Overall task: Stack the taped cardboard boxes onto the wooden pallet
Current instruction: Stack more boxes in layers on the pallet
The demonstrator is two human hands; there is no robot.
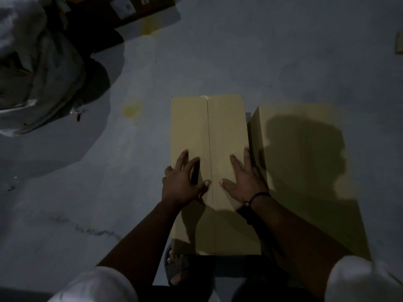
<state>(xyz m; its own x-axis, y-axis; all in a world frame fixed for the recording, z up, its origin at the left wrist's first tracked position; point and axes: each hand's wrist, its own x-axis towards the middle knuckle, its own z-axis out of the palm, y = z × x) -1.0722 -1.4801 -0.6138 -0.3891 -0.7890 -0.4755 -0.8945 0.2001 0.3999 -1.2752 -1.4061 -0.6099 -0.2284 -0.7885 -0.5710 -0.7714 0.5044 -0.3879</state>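
A tan cardboard box [209, 127] stands on the grey floor in front of me, a clear tape strip running down its top seam. My left hand [182, 182] lies flat on the box's top near its left edge, fingers spread. My right hand [246, 177] rests flat on the top by the right edge, a dark band on its wrist. A second tan box [305, 171] stands close against the first on the right, partly under my shadow. No pallet is in view.
A large pale sack or bundle [39, 68] fills the upper left. Dark boxes with labels [130, 9] sit at the top. My sandalled foot [176, 267] is just below the box. Grey concrete floor [261, 51] with yellow stains spreads around.
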